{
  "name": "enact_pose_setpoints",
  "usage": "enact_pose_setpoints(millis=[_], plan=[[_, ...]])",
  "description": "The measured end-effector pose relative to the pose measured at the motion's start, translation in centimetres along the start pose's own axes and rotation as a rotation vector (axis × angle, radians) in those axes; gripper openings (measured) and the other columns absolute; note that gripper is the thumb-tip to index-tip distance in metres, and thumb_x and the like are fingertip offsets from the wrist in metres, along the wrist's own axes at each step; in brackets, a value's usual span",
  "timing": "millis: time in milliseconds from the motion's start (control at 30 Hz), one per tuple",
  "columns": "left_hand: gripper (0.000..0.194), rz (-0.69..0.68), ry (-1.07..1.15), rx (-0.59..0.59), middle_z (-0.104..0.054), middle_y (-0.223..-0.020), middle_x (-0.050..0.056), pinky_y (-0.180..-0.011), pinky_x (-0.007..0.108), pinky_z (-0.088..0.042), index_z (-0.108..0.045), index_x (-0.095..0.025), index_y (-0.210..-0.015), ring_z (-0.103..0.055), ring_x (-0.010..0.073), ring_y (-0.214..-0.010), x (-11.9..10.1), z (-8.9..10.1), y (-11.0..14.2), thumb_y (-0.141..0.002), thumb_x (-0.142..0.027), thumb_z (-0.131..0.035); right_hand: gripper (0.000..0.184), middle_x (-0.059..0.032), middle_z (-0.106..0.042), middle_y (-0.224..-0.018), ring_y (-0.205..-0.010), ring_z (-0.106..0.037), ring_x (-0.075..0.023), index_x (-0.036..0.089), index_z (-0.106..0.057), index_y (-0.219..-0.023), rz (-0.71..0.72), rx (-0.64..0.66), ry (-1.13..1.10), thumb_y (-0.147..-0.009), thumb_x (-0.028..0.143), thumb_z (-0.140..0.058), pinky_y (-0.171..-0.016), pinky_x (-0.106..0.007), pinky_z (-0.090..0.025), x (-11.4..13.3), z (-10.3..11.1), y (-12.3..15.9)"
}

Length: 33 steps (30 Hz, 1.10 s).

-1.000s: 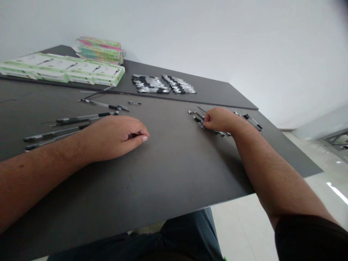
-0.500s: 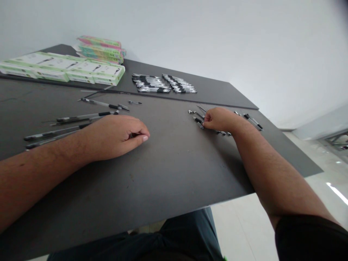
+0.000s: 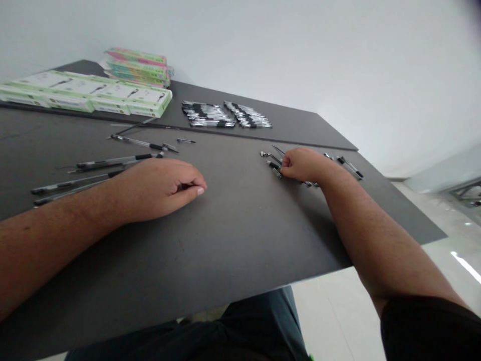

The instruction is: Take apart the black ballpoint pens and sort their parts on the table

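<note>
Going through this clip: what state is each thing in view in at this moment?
left hand: curled, resting on the tabletop
small dark item: under the left fingertips, unclear what
right hand: fingertips on loose pens
loose pens: jumbled, lying flat
scattered pens: lying apart near the left hand
pen rows: packed side by side, two blocks
green-and-white boxes: lined up, shut
pink-and-green packs: stacked

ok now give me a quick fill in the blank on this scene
The right hand rests on a small scatter of ____.
The left hand is curled into a loose ____ on the dark tabletop.
Farther up, the stacked pens form ____ side-by-side groups.
The boxes are white with ____ edges.

pens; fist; two; green
</note>
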<state>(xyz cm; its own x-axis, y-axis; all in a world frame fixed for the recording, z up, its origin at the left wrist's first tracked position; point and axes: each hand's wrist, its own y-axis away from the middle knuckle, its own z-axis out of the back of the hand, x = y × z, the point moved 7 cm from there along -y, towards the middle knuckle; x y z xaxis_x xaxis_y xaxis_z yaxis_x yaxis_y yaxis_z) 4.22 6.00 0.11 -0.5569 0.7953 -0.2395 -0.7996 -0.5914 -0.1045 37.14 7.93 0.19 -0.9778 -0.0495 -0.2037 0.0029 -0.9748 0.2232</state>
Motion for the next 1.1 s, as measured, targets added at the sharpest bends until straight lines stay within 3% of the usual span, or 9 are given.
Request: enact_pose_setpoints(millis=[433,567,700,833,933,1100], plan=[[0.041,-0.003,0.019,-0.034,-0.086,-0.105,0.008,-0.089,0.034,-0.047,-0.087,-0.019,-0.112,-0.075,0.0258,-0.097,0.0,0.1,0.3,-0.111,-0.039,-0.051,0.024,-0.0144,-0.089,-0.103,-0.096,-0.079,-0.0299,0.020,-0.089,-0.103,-0.029,-0.010,0.010,-0.098,0.028,-0.067,-0.075,-0.035,-0.046,0.4,0.3,0.4],[0.041,0.005,0.022,-0.025,-0.086,-0.106,0.007,-0.090,0.033,-0.047,-0.087,-0.019,-0.112,-0.074,0.0252,-0.098,-0.1,0.2,0.3,-0.112,-0.039,-0.051,0.026,-0.0146,-0.089,-0.109,-0.098,-0.078,-0.0294,0.020,-0.087,-0.109,-0.079,-0.111,-0.012,-0.101,0.028,-0.064,-0.076,-0.034,-0.045,-0.2,1.3,0.8],[0.041,0.010,0.023,-0.022,-0.086,-0.104,0.008,-0.088,0.034,-0.048,-0.086,-0.019,-0.109,-0.074,0.0254,-0.096,0.0,0.2,0.3,-0.110,-0.041,-0.052,0.025,-0.0109,-0.087,-0.098,-0.090,-0.076,-0.0269,0.018,-0.084,-0.113,-0.132,-0.223,-0.130,-0.098,0.023,-0.065,-0.075,-0.033,-0.045,-1.4,2.1,1.2],[0.043,0.008,0.026,-0.021,-0.086,-0.102,0.009,-0.089,0.036,-0.050,-0.087,-0.019,-0.107,-0.075,0.0264,-0.095,0.1,0.2,0.2,-0.108,-0.043,-0.051,0.038,-0.0113,-0.088,-0.105,-0.091,-0.076,-0.0263,0.015,-0.082,-0.129,-0.115,-0.251,-0.192,-0.095,0.017,-0.066,-0.076,-0.032,-0.046,-1.8,2.2,1.2],[0.044,0.015,0.016,0.008,-0.087,-0.103,0.009,-0.089,0.036,-0.051,-0.087,-0.019,-0.108,-0.076,0.0265,-0.096,0.2,0.0,0.0,-0.107,-0.043,-0.050,0.040,-0.0124,-0.089,-0.113,-0.097,-0.078,-0.0272,0.017,-0.085,-0.130,-0.079,-0.162,-0.145,-0.093,0.017,-0.069,-0.078,-0.031,-0.048,-1.5,1.7,1.0],[0.048,0.007,0.009,0.014,-0.087,-0.105,0.010,-0.089,0.038,-0.052,-0.087,-0.019,-0.107,-0.077,0.0272,-0.097,0.1,0.0,0.0,-0.107,-0.046,-0.047,0.028,-0.0083,-0.090,-0.105,-0.097,-0.081,-0.0274,0.024,-0.093,-0.110,-0.009,0.053,-0.053,-0.089,0.024,-0.073,-0.077,-0.031,-0.050,-0.7,0.5,0.9]])
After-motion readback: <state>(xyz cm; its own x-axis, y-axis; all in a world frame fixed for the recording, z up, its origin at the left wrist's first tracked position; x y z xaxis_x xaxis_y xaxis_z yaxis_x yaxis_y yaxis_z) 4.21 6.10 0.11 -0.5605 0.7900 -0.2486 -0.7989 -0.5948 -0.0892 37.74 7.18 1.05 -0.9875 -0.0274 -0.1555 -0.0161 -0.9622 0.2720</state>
